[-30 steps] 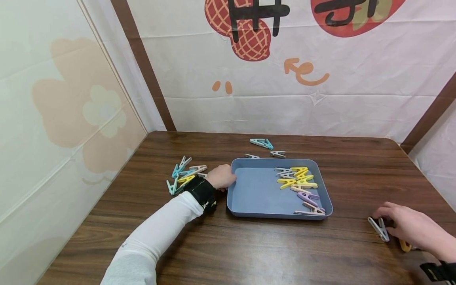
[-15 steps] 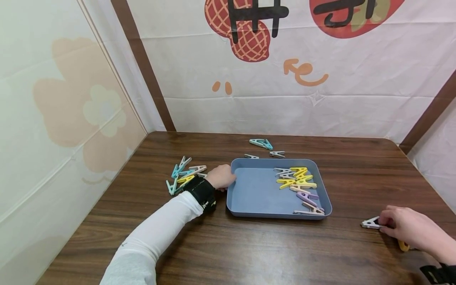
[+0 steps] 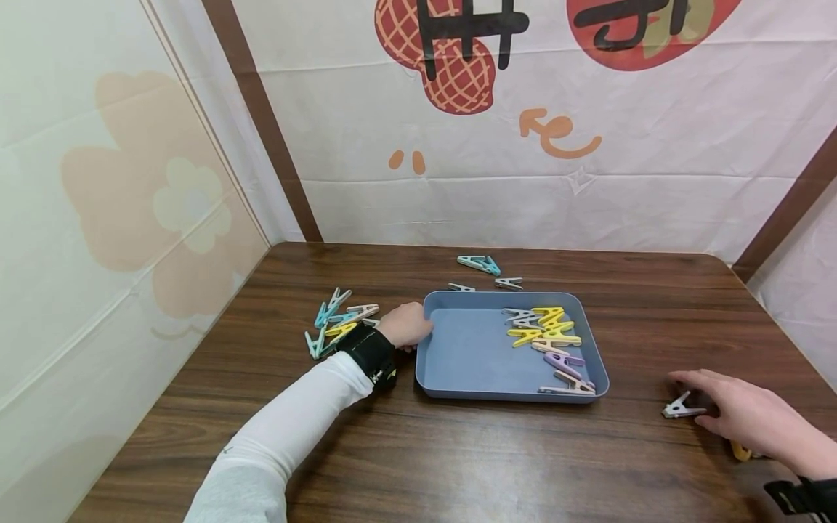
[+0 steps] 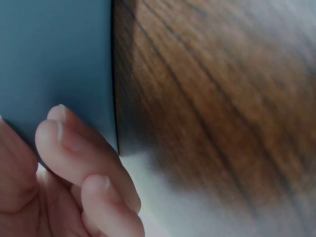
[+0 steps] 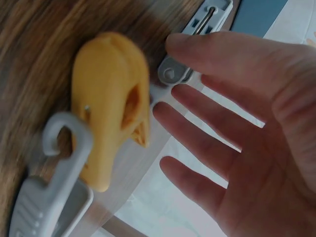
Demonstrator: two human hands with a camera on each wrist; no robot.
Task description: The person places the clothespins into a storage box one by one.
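Note:
In the head view my left hand (image 3: pixel 404 325) grips the left rim of a blue-grey tray (image 3: pixel 510 396). The left wrist view shows the fingers (image 4: pixel 74 148) curled against the tray's wall (image 4: pixel 54 54). On the right, my right hand (image 3: pixel 748 418) is spread over a grey clothespin (image 3: pixel 677 410) on the table, index finger stretched out beyond it. From the right wrist, the thumb (image 5: pixel 197 49) overlaps this clothespin (image 5: pixel 170 71), while the other fingers are extended and apart. Beside that hand lie an orange-yellow clothespin (image 5: pixel 103 103) and a grey hooked clip (image 5: pixel 64 173), mostly hidden in the head view.
Several yellow clothespins (image 3: pixel 525 335), grey ones and a purple one (image 3: pixel 561 362) lie in the tray's right half. A mixed pile of clothespins (image 3: pixel 340 327) sits left of my left hand. Behind the tray are a turquoise clothespin (image 3: pixel 479 264) and grey ones (image 3: pixel 508 282).
The grey clothespin by my right hand has shifted left and turned to lie pointing left. My right fingers have since spread away from it. The left hand and tray stay almost still.

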